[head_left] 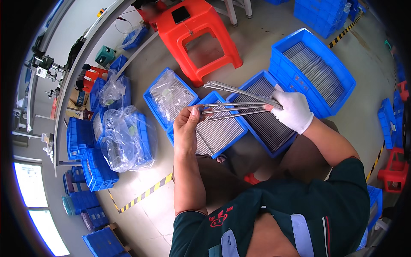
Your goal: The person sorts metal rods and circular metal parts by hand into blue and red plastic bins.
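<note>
A loose fan of several slim metal rods [239, 90] spans the space between my hands, above the blue bins. My right hand [294, 112], in a white glove, is closed round the rods near their right ends. The bare left hand [187, 122] pinches with thumb and fingers at the left tips of the lower rods; the upper rods stick out past it untouched. Exactly how many rods the left fingers grip is hidden. Below lie a middle blue bin [231, 144] and a right blue bin [286, 146], both lined with rows of similar rods.
A taller blue bin stack [291, 79] with rods stands at right. Clear plastic [169, 92] covers rods in another bin at far left. A red stool [222, 40] carrying a dark flat device [180, 15] stands beyond. Bagged bins [128, 137] and a bench frame [68, 85] line the left.
</note>
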The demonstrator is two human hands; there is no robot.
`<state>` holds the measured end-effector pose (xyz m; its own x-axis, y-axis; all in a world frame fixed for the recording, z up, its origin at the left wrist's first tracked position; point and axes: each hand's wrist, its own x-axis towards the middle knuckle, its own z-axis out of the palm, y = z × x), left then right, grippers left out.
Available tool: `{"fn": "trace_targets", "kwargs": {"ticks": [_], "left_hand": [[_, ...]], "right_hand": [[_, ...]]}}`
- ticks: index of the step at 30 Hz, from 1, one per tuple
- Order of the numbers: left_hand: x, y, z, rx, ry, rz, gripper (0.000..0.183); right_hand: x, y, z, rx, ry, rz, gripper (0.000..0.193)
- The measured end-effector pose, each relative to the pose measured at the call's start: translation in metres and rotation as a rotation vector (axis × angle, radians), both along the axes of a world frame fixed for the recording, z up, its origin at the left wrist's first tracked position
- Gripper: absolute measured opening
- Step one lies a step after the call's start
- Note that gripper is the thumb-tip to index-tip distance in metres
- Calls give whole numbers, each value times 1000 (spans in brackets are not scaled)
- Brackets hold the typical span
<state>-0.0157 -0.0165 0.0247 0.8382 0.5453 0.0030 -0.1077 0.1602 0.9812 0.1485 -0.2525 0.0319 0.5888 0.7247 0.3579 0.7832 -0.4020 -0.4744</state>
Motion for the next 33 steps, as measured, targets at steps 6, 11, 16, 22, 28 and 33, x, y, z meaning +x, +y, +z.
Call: {"fn": "trace_targets", "kwargs": {"ticks": [6, 11, 16, 22, 28, 33], "left_hand": [[-1, 6, -6, -5, -1, -37, 28], [-2, 2, 0, 1, -33, -87, 21], [-9, 14, 3, 72, -19, -50, 23], [2, 9, -2, 15, 6, -56, 28], [0, 13, -5, -32, 32, -88, 30], [1, 5, -7, 3, 28, -39, 23]], "right_hand": [[1, 1, -2, -14, -100, -11, 26], [4, 0, -3, -41, 6, 2, 27], [1, 0, -6, -20, 225, -6, 27], [-5, 0, 0, -94, 115, 24, 27], [-7, 2, 3, -86, 136, 11, 27], [-7, 1, 5, -50, -103, 88, 25]]}}
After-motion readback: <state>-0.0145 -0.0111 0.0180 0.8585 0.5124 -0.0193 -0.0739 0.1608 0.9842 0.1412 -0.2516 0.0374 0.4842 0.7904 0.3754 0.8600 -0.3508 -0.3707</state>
